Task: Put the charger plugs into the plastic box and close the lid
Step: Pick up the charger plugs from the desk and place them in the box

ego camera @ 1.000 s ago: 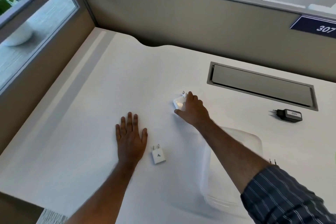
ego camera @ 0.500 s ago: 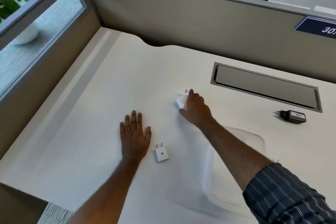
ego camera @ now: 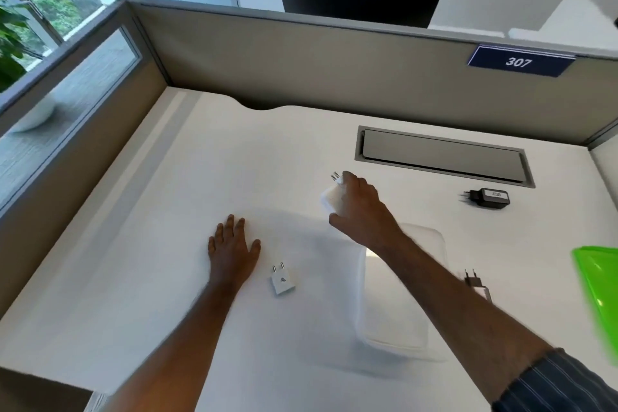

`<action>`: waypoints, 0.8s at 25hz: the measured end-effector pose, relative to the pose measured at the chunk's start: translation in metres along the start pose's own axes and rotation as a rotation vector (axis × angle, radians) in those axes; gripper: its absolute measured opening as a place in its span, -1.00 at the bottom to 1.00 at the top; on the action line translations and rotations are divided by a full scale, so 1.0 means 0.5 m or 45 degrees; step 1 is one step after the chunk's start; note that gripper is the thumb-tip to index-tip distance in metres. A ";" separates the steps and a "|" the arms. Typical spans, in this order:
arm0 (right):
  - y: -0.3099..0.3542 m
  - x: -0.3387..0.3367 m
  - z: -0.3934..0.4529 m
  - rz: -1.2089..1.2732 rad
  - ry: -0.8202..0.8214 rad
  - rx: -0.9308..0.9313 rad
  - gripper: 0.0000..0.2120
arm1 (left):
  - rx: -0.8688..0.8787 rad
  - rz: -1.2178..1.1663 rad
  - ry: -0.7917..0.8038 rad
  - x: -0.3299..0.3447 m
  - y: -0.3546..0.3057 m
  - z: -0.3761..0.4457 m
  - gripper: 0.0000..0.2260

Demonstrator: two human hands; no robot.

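Right hand point(ego camera: 359, 207) now has the white charger plug point(ego camera: 331, 197) off the counter point(ego camera: 167, 261) — a second ago it was only pressing down on it. Grip closed around the plug, prongs pointing away. Plastic box point(ego camera: 401, 294) sits just under that forearm, so the drop looks short. Left hand point(ego camera: 232, 249) flat and empty beside the small white plug point(ego camera: 282, 282); black plug point(ego camera: 486, 198) and another by the box point(ego camera: 473, 279) not yet picked.

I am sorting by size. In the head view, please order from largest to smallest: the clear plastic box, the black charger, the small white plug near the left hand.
1. clear plastic box, clearly largest.
2. black charger.
3. small white plug.
The last two look close; the black charger lies farther away, so their order is unsure.
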State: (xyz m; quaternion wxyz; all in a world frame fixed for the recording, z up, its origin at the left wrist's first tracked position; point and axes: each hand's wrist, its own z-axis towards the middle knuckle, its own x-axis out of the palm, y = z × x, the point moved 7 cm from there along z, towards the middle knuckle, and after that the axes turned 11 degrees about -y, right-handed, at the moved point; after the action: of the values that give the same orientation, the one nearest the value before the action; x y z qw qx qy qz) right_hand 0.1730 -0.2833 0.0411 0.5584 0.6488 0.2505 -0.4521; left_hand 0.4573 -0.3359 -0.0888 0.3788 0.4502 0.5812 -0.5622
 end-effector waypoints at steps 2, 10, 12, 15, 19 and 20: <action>-0.016 -0.028 -0.030 0.004 -0.023 0.009 -0.39 | -0.003 -0.049 0.000 -0.015 -0.017 -0.001 -0.39; -0.121 -0.102 -0.133 -0.107 -0.023 0.039 -0.32 | 0.137 -0.377 -0.113 -0.052 -0.200 -0.091 -0.48; -0.149 -0.103 -0.157 -0.140 0.025 0.033 -0.31 | 0.171 -0.455 -0.076 -0.047 -0.246 -0.124 -0.49; -0.187 -0.096 -0.187 -0.123 0.078 0.067 -0.30 | 0.155 -0.595 0.035 -0.034 -0.303 -0.172 -0.51; -0.225 -0.067 -0.212 -0.130 0.141 0.090 -0.26 | 0.178 -0.642 0.167 -0.007 -0.353 -0.217 -0.50; -0.231 -0.057 -0.215 -0.128 0.159 0.090 -0.27 | 0.178 -0.637 0.186 0.000 -0.358 -0.223 -0.50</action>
State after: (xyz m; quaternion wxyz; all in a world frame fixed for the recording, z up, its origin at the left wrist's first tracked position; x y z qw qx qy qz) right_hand 0.0966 -0.1470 0.0048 0.4950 0.6818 0.3008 -0.4468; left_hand 0.2947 -0.2184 -0.0240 0.1530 0.3571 0.6600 -0.6430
